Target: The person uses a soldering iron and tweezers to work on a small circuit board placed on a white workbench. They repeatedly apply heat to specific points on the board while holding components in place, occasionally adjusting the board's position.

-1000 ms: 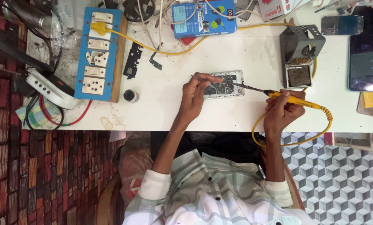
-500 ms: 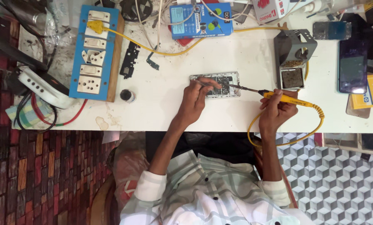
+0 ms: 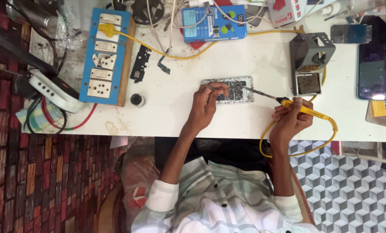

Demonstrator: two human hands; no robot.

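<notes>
From the head camera, you are leaning over a white table point(image 3: 180, 116). Your left hand point(image 3: 205, 105) is resting on the left end of an opened phone point(image 3: 229, 90), fingers curled and pinching a thin tool against the board. Your right hand point(image 3: 290, 121) is closing around the yellow handle of a soldering iron point(image 3: 288, 102), its dark tip reaching left and touching the phone's right edge. The phone is lying flat near the table's middle, just left of a metal iron stand point(image 3: 310, 64). A yellow cord point(image 3: 331, 133) is looping from the iron past the table edge. A blue socket board point(image 3: 103, 56) is sitting well to the left, with a small black pot point(image 3: 137, 100) just beside it.
</notes>
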